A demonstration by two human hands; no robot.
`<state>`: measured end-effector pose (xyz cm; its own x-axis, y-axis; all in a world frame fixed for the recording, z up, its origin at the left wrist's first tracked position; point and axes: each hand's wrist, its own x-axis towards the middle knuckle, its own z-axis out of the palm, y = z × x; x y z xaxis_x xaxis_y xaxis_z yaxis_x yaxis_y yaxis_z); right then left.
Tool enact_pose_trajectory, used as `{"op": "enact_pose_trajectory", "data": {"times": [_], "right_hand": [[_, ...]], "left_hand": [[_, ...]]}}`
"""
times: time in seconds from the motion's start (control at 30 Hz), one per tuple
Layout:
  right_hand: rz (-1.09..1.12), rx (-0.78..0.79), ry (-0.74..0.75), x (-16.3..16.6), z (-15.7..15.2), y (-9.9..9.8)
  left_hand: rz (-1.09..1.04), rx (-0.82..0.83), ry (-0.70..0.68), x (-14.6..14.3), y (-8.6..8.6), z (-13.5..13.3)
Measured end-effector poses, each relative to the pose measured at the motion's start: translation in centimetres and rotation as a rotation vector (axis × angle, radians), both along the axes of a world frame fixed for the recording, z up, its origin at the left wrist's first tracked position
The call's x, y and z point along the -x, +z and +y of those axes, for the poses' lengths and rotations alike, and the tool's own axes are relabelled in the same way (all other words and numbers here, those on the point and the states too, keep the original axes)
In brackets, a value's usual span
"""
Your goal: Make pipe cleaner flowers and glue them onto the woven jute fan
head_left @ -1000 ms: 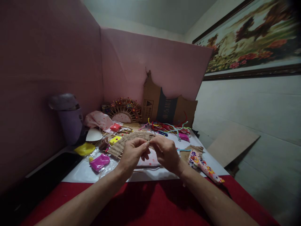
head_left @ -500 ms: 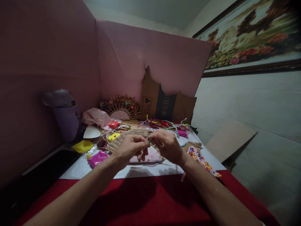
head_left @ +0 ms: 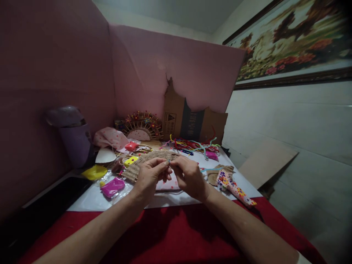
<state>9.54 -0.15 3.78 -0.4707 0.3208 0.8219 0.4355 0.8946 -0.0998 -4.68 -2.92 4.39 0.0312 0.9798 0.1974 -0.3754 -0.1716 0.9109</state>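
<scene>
My left hand (head_left: 154, 178) and my right hand (head_left: 189, 176) meet over the table, thumbs and fingertips pinched together. Between them shows a tiny light-blue piece (head_left: 169, 161), too small to make out fully. Under and behind the hands lies a woven, fan-shaped piece (head_left: 133, 170) of tan cord with a pink-dotted white cloth part (head_left: 169, 183) at its base; my hands hide much of it. To the right of my right hand a light-blue fuzzy stem (head_left: 210, 169) lies by a torn cardboard scrap (head_left: 212, 178).
Packets of yellow (head_left: 95, 172) and magenta clay (head_left: 112, 187) lie left. Behind are a finished-looking fan (head_left: 140, 128), a cardboard sheet (head_left: 176, 121) and a pile of coloured pipe cleaners (head_left: 198, 143). A purple bin (head_left: 75, 143) stands left; a flowered glue gun (head_left: 233, 187) lies right.
Both hands have drawn slightly closer together and my right hand has dropped a little and moved left. The view has shifted slightly. The light-blue piece stays between the fingertips.
</scene>
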Motion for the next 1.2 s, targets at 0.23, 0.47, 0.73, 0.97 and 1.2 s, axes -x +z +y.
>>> {"op": "enact_pose_trajectory", "data": {"times": [0.23,0.47,0.73,0.97,1.2], "right_hand": [[-0.102,-0.069,-0.175,-1.1,0.9,1.0],[-0.208,-0.171,-0.189,-1.4,1.2,1.0],[-0.192,-0.159,-0.091,-1.5,1.1,1.4],[-0.143,-0.093,-0.018,-1.6,1.4,1.0],[-0.065,-0.043,-0.038,-0.3,0.4,0.1]], "left_hand": [[0.145,-0.035,-0.009,0.6,0.3,0.4],[0.366,-0.066,0.013,0.8,1.0,0.4],[0.457,-0.051,-0.119,1.1,1.2,0.6],[0.371,-0.110,-0.053,0.8,1.2,0.3],[0.140,-0.063,0.052,0.0,0.4,-0.1]]}}
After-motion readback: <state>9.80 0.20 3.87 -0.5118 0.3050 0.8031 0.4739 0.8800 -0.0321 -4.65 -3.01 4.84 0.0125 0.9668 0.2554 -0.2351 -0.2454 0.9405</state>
